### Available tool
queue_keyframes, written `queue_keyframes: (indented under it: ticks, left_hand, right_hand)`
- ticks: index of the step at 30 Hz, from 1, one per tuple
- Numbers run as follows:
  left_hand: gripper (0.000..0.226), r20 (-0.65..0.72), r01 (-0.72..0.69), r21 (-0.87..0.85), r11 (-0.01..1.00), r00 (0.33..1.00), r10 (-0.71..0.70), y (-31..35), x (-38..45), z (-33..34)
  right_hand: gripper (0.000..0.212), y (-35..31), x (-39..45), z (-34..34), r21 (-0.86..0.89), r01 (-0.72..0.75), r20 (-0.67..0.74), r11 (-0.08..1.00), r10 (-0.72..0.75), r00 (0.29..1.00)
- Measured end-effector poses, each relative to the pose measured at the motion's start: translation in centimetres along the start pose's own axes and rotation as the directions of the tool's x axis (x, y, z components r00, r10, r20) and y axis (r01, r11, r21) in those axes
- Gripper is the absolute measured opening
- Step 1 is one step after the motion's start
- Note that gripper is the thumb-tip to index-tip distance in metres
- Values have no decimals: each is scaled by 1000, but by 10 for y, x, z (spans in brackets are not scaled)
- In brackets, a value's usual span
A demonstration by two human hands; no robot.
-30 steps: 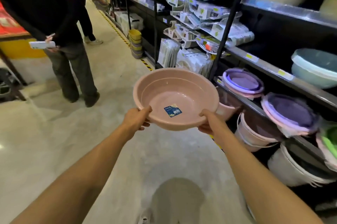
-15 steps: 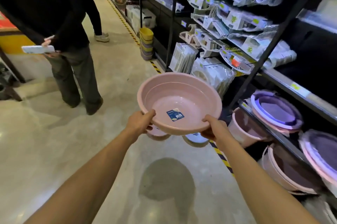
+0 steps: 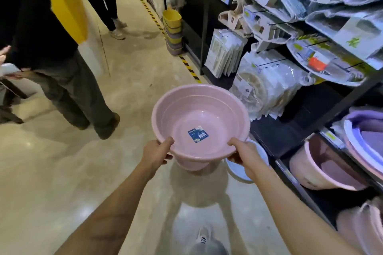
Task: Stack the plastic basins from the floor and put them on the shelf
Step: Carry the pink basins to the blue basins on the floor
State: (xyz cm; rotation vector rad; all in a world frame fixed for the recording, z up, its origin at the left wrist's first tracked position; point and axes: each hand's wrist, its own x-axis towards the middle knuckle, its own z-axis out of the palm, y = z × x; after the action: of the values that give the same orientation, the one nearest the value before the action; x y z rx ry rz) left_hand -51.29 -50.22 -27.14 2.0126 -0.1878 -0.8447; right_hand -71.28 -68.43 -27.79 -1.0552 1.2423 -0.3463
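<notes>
Left hand (image 3: pixel 157 152) and right hand (image 3: pixel 245 156) grip pink basin (image 3: pixel 200 122) by near rim only; may tip forward, missing floor basin (image 3: pixel 193 164).

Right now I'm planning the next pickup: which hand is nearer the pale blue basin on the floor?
Right. The right hand overlaps the pale blue basin in view; the left hand grips the pink basin's far side.

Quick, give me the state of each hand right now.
Left hand: closed on the near-left rim of the pink basin.
Right hand: closed on the near-right rim of the same basin.
</notes>
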Motion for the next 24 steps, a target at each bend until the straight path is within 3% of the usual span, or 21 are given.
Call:
queue_keyframes:
  ticks: [8, 16, 24]
  left_hand:
    - [28, 39, 72, 28, 997, 997, -73, -75, 171, 62]
    - [55, 70, 84, 30, 996, 994, -86, -251, 364, 153]
    - [39, 24, 16, 117, 993, 1000, -19, -406, 464, 218]
  right_hand:
    - [25, 63, 178, 36, -69, -50, -7, 996, 50, 999]
    - [19, 240, 388, 74, -53, -33, -53, 998, 30, 998]
    - [23, 401, 509, 81, -120, -24, -56, 992, 17, 998]
